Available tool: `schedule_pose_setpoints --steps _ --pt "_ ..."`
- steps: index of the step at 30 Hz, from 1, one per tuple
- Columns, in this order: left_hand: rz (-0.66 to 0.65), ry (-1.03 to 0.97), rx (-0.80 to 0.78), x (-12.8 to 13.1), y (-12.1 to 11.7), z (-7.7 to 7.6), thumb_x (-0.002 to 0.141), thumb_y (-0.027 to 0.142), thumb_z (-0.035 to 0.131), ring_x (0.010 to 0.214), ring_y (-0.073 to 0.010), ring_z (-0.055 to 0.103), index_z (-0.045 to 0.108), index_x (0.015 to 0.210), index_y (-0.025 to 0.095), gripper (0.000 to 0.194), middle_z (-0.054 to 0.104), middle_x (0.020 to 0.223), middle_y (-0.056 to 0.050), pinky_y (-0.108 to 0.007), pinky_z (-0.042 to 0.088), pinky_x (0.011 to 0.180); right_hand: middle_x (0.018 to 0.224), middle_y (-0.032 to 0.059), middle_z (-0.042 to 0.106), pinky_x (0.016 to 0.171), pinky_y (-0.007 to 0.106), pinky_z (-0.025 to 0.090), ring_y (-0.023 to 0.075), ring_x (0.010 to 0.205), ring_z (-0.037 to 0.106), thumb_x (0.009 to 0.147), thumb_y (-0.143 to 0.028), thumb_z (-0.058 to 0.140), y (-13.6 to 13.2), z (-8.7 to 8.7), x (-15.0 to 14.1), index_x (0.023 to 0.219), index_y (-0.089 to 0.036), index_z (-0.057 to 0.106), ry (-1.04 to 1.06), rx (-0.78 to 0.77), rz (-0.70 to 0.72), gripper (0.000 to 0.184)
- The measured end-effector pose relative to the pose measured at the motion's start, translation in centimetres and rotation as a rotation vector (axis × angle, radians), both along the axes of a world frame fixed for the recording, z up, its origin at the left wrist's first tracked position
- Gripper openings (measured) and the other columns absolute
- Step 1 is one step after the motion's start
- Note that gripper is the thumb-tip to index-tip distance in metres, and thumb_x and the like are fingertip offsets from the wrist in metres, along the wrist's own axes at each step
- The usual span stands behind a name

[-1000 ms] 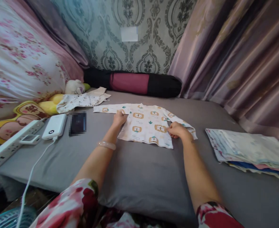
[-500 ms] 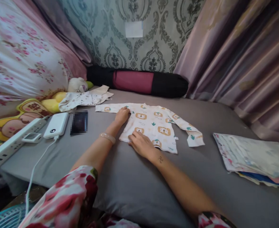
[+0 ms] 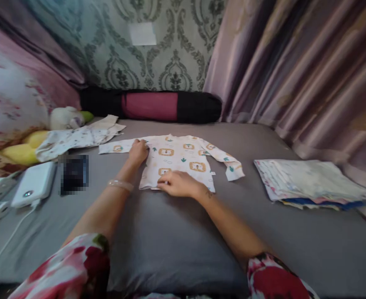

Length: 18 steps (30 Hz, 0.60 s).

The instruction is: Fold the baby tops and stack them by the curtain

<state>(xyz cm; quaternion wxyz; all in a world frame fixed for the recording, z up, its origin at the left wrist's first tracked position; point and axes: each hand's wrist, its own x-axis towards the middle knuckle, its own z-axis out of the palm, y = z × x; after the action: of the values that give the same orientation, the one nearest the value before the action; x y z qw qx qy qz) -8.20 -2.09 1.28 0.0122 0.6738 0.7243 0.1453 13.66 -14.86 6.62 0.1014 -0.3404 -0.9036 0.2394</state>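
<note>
A child's long-sleeved shirt, white with orange lion faces and green leaves, lies spread on the grey bed sheet. Its left sleeve stretches straight out, while the right sleeve slants down toward me. At the left armpit, my left hand has its fingers closed on the fabric. Down at the bottom hem, my right hand pinches the cloth between thumb and fingers, covering part of the hem.
To the right lies a stack of folded clothes. On the left are a white power bank with a cable, a blurred dark device, a spotted garment and plush toys. A black and maroon bolster lines the wall.
The view has swung to the right, so everything sits further left. My right hand has moved from lying on the shirt's lower front to pinching its hem. My left hand stays by the armpit.
</note>
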Motion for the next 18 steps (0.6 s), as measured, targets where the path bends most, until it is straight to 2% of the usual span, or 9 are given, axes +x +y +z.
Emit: schedule_pose_setpoints --steps 2,5,8,10,11,12,14,16,18 --pt "0.033 0.02 0.033 0.8 -0.3 0.1 0.088 0.018 0.041 0.111 -0.0319 0.056 0.058 0.122 0.01 0.039 0.057 0.117 -0.021 -0.042 0.047 0.09 0.092 0.0025 0.07 0.075 0.025 0.042 0.0157 0.086 0.062 0.095 -0.029 0.052 1.7 1.8 3.2 0.091 -0.021 0.071 0.14 -0.014 -0.184 0.021" --pt "-0.038 0.046 0.054 2.4 -0.4 0.0 0.088 0.024 0.043 0.114 -0.0325 0.055 0.058 0.123 0.012 0.039 0.058 0.117 -0.019 -0.044 0.047 0.092 0.087 0.0035 0.071 0.068 0.022 0.044 0.0137 0.077 0.063 0.094 -0.026 0.05 4.0 3.4 10.2 0.088 -0.017 0.069 0.357 0.003 -0.584 0.022" --pt "-0.176 0.03 0.06 4.8 -0.1 -0.2 0.089 0.026 0.044 0.111 -0.0292 0.058 0.06 0.12 0.014 0.037 0.062 0.114 -0.015 -0.042 0.047 0.095 0.081 0.0052 0.07 0.057 0.02 0.044 0.0102 0.062 0.061 0.094 -0.02 0.047 5.3 2.8 17.2 0.092 -0.014 0.066 0.5 -0.077 -1.049 0.021" --pt "-0.282 0.005 0.043 6.9 0.3 -0.3 0.088 0.025 0.045 0.108 -0.0269 0.06 0.064 0.114 0.015 0.034 0.066 0.11 -0.013 -0.041 0.047 0.096 0.08 0.0059 0.069 0.056 0.019 0.045 0.0089 0.059 0.06 0.096 -0.02 0.045 5.7 1.5 20.4 0.092 -0.013 0.065 0.496 -0.157 -1.276 0.021" --pt "-0.327 -0.01 0.033 8.1 0.4 -0.3 0.087 0.024 0.045 0.106 -0.0262 0.061 0.065 0.111 0.016 0.032 0.067 0.108 -0.012 -0.041 0.048 0.095 0.078 0.0063 0.069 0.056 0.019 0.045 0.0093 0.058 0.06 0.096 -0.022 0.047 5.8 0.8 21.4 0.09 -0.013 0.066 0.444 -0.207 -1.339 0.022" --pt "-0.371 -0.024 0.028 9.4 0.5 -0.4 0.087 0.023 0.046 0.104 -0.0256 0.062 0.067 0.108 0.017 0.031 0.069 0.107 -0.011 -0.041 0.048 0.095 0.079 0.0068 0.07 0.057 0.02 0.046 0.0104 0.059 0.061 0.094 -0.027 0.051 5.9 0.1 22.0 0.088 -0.013 0.066 0.37 -0.247 -1.346 0.021" --pt "-0.441 -0.058 0.037 12.2 0.8 -0.6 0.087 0.021 0.045 0.103 -0.0246 0.063 0.068 0.105 0.018 0.03 0.07 0.105 -0.009 -0.039 0.049 0.094 0.087 0.0074 0.072 0.061 0.022 0.047 0.0132 0.068 0.065 0.088 -0.032 0.064 6.0 -0.8 21.9 0.094 -0.014 0.068 0.23 -0.292 -1.246 0.02" --pt "-0.541 -0.084 0.033 14.8 1.0 -0.9 0.085 0.018 0.046 0.103 -0.0232 0.064 0.069 0.103 0.018 0.03 0.071 0.105 -0.009 -0.037 0.049 0.096 0.1 0.0076 0.072 0.068 0.023 0.048 0.0168 0.081 0.067 0.08 -0.027 0.072 6.0 -1.1 20.5 0.106 -0.017 0.067 0.094 -0.284 -1.087 0.028" --pt "-0.593 -0.111 0.021 17.1 1.4 -1.2 0.085 0.016 0.047 0.105 -0.0223 0.064 0.069 0.105 0.017 0.03 0.071 0.108 -0.009 -0.036 0.048 0.098 0.108 0.0096 0.07 0.075 0.025 0.048 0.0209 0.093 0.066 0.081 -0.016 0.067 5.9 -0.9 18.4 0.11 -0.018 0.067 -0.058 -0.198 -1.013 0.029"
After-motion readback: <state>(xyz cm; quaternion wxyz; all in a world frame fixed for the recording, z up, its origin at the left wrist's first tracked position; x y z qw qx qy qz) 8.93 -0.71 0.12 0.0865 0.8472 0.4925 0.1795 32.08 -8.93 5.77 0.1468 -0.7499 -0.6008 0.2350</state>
